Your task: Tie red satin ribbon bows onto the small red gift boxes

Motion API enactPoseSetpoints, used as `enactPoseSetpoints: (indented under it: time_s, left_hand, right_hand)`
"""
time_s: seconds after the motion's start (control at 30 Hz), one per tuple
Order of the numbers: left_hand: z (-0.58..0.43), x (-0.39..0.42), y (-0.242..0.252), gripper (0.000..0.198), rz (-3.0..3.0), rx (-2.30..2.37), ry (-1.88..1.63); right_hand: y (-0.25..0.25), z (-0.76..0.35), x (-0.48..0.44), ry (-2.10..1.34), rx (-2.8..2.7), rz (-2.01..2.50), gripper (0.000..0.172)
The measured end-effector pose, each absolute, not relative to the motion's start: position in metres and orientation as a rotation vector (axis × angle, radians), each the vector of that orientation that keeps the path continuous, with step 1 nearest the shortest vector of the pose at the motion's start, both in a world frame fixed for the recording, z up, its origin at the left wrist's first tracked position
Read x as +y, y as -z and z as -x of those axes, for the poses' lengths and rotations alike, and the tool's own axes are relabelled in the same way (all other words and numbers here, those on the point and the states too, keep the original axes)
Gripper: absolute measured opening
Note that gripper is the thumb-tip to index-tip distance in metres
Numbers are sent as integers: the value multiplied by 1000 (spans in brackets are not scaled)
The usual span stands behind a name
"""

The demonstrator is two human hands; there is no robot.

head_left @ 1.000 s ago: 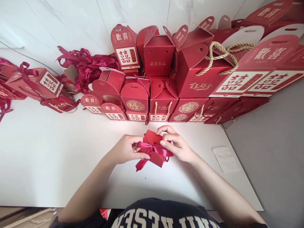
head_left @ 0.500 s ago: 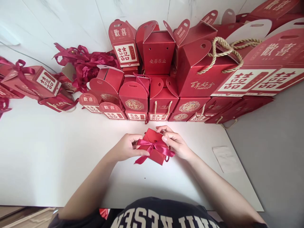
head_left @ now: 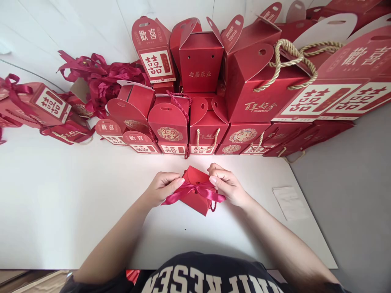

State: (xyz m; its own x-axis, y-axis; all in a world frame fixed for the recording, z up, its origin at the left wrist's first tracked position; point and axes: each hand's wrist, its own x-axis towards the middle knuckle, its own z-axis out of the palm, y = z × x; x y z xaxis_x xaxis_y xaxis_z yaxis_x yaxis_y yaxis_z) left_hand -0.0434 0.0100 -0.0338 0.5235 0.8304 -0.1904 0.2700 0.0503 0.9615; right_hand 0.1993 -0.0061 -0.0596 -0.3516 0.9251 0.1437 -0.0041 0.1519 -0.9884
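We see the left hand (head_left: 163,188) closed in a pinch, thumb over forefinger, on the left side of a magenta ribbon bow (head_left: 196,188), and the right hand (head_left: 227,185) pinched in the same way on the bow's right side, its other fingers curled in. The bow lies across a small red box (head_left: 195,201) that sits askew between the two hands, nearer the row along the desk's far edge than the near edge; whether it rests fully on the desk (head_left: 91,203) or is tipped up a little, we cannot tell. We judge that an uneven pull is the main risk: if one hand tugged harder, the knot could slide off centre or the loops come out unequal. Too strong a pull might crease the thin card or spring the box's curved flaps, and if a finger caught a loose tail, the bow could come undone. A dark red cord (head_left: 213,206) hangs at the box's right side, where it could tangle with the ribbon. Beyond the hands, stacked red boxes (head_left: 203,63) line the far edge, close enough that a wide elbow or reach might nudge the lower ones. Heaped bows (head_left: 104,81) lie behind them to the left, tied boxes (head_left: 50,103) fill the far left corner, and a white sheet (head_left: 290,203) lies beside the right edge.
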Motion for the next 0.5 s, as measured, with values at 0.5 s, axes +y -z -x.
enactPoseSetpoints:
  time_s: [0.5]
  left_hand:
    - [44,7,21,44,-1568,1013,-472]
  right_hand:
    - [47,-211,0,-1058,-1598,1056,19]
